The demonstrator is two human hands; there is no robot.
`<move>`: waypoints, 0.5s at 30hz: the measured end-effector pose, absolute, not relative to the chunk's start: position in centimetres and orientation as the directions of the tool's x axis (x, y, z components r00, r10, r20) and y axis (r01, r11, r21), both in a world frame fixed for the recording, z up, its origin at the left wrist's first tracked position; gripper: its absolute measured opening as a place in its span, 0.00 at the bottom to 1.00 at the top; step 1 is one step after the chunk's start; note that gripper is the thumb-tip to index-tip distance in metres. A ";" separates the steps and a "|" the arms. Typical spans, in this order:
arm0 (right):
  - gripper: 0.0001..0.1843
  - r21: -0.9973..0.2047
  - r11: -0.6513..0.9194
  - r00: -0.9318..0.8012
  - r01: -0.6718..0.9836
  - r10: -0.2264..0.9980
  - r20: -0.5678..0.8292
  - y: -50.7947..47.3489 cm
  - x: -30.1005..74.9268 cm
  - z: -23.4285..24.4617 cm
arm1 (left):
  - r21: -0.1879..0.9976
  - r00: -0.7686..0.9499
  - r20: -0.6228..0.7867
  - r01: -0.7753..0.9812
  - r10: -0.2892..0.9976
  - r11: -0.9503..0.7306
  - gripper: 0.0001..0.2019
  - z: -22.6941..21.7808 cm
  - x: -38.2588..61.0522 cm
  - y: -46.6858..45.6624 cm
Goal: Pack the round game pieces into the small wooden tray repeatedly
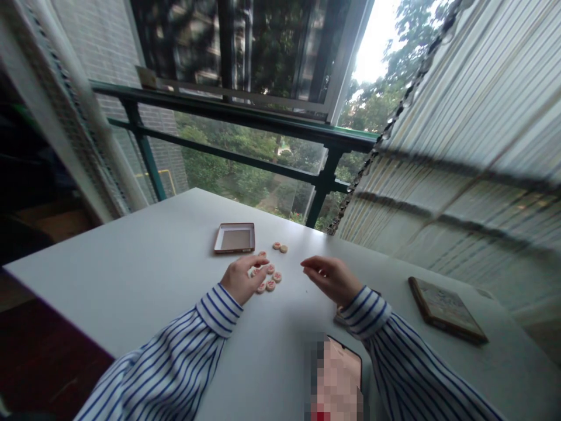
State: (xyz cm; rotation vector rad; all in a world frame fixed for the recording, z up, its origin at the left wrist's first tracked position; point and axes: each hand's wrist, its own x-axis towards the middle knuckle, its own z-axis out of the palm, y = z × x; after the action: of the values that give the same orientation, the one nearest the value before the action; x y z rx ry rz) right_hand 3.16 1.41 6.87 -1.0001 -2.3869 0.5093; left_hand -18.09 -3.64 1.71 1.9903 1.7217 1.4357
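Several round wooden Chinese chess pieces (270,285) with red markings lie in a loose cluster on the white table (166,292). Above the left side of this cluster is my left hand (242,277), its thumb and forefinger apart, with pieces showing between and beside them. Two more pieces (276,246) lie a little farther back. To the right of the cluster, my right hand (332,277) hovers with curved fingers and a small gap between thumb and forefinger. Nothing shows in its grasp. An open shallow box (234,250) sits behind my left hand.
A flat box with a patterned top (447,309) lies at the right. Another object (339,316) is mostly hidden under my right wrist. A phone (350,356) lies near the front, partly blurred out. Beyond the table are a green railing (263,120) and a striped curtain (464,117).
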 end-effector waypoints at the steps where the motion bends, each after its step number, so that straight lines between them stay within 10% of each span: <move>1: 0.11 -0.506 0.663 -0.609 0.552 0.735 0.299 1.5 2.8 6.9 | 0.639 -0.120 0.549 0.698 0.827 -0.323 0.09 1.5 -18.8 -3.4; 15: 0.12 -0.367 0.713 -0.684 0.597 0.692 0.232 3.3 -1.9 6.4 | 0.596 -0.241 0.569 0.779 0.786 -0.193 0.08 -1.7 -22.7 -2.0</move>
State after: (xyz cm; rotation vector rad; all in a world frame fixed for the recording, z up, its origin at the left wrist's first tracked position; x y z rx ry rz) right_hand -1.91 3.32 6.40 -1.0036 -2.5670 0.3733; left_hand -22.66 -1.98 -1.71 1.9307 1.9911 1.4600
